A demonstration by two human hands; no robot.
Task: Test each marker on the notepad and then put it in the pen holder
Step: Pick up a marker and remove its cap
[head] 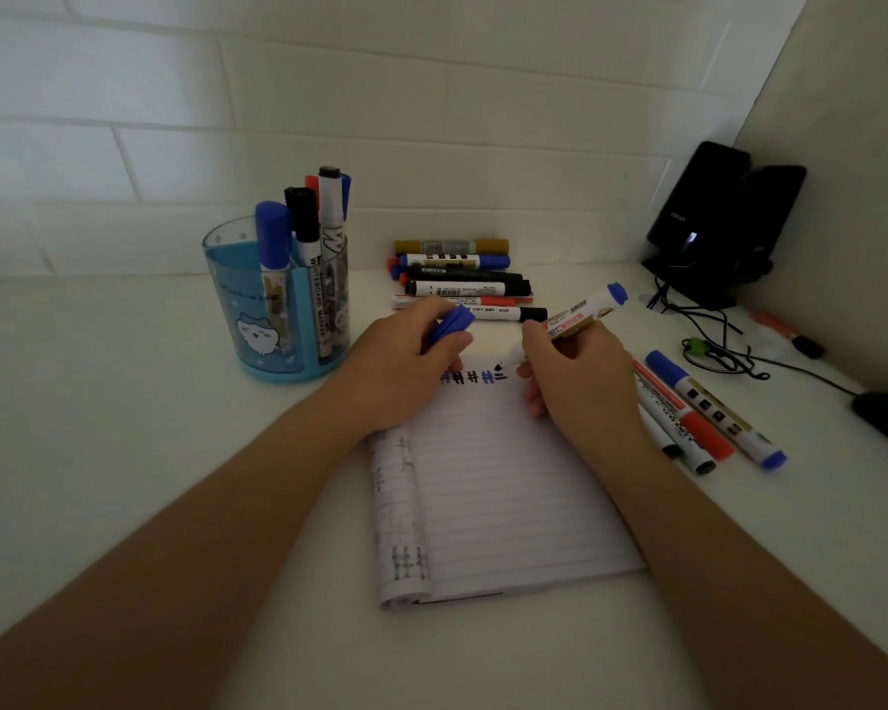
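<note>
Blue marker, uncapped, slanted with its tip down at the top edge of the lined notepad, at the right end of a row of hash marks; a fresh mark looks half drawn.
Step in hand, as I judge: test stroke for this marker.
Right hand: fingers curled tight round the barrel low down, writing grip; heel resting on the page.
Left hand: fingers closed round the blue cap, wrist pinning the pad's upper left corner.
Next calls for: finish the stroke, bring cap to tip, press home, then carry it left to the blue pen holder, which has several markers standing in it.
Untested, probably: a stack of markers behind the pad, more just right of it on the white desk.
</note>
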